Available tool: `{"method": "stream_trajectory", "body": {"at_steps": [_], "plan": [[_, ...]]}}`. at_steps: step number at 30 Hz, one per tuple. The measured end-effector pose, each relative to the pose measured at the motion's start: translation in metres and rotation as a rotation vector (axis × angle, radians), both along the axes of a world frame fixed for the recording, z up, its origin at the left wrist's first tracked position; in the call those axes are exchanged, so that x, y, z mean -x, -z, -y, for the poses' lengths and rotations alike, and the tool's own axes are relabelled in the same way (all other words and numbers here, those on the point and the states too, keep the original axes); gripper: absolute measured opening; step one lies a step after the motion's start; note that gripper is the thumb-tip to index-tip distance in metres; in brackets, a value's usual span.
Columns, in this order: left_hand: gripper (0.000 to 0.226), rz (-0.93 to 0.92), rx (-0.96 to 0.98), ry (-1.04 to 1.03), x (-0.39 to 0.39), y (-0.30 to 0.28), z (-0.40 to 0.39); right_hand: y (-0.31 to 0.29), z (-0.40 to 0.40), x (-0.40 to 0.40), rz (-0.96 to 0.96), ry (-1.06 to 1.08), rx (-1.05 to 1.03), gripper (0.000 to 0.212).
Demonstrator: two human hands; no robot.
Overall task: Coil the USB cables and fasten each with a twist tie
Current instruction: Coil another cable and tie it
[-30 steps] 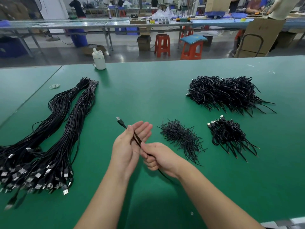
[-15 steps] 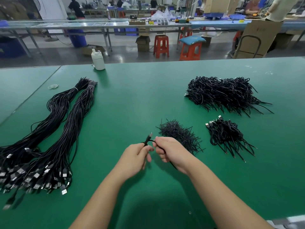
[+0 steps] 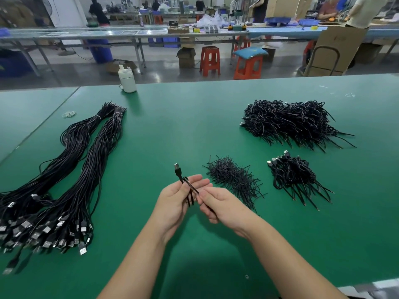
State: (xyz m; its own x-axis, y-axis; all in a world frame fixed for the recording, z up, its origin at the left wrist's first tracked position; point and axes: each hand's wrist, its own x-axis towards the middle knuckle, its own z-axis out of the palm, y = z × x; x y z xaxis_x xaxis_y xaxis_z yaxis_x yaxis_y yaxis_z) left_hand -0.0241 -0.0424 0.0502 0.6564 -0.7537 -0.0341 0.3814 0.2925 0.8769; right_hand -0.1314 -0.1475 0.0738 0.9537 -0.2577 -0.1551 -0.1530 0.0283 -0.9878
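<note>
A black USB cable [image 3: 178, 172] lies folded across my left hand [image 3: 176, 200], its plug sticking up past the fingers. That hand holds the strands against its palm with the thumb, fingers mostly straight. My right hand [image 3: 218, 205] pinches the cable just right of the left palm. A loose heap of black twist ties [image 3: 233, 180] lies just beyond my right hand. Two long bundles of uncoiled USB cables [image 3: 71, 169] stretch along the left. A small pile of coiled, tied cables [image 3: 295, 178] sits at the right, a large pile [image 3: 291, 121] behind it.
The green table [image 3: 172, 130] runs wide to all sides. A white bottle [image 3: 127, 79] stands at its far edge, with a few rubber bands [image 3: 68, 113] left of the bundles. Beyond are stools, benches and people at work.
My hands have gone from pinching the cable together to the left palm turning up with folded strands across it. The plug now points up and away. The camera has shifted slightly.
</note>
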Motion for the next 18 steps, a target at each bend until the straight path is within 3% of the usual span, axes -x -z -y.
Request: {"method": "stream_trajectory", "body": {"at_steps": [4, 9, 14, 18], "plan": [[0.035, 0.002, 0.006, 0.032, 0.005, 0.003, 0.002, 0.006, 0.002, 0.004, 0.029, 0.031, 0.055, 0.03], [0.04, -0.056, 0.058, 0.064, 0.006, 0.003, 0.003, 0.015, 0.008, 0.01, 0.054, 0.052, -0.168, 0.029], [0.041, -0.154, 0.118, -0.011, 0.014, -0.005, 0.015, 0.019, 0.005, 0.01, -0.043, -0.03, 0.045, 0.03], [0.034, -0.208, 0.133, 0.015, 0.014, -0.016, 0.017, 0.027, 0.007, 0.009, -0.12, 0.064, 0.433, 0.032]]}}
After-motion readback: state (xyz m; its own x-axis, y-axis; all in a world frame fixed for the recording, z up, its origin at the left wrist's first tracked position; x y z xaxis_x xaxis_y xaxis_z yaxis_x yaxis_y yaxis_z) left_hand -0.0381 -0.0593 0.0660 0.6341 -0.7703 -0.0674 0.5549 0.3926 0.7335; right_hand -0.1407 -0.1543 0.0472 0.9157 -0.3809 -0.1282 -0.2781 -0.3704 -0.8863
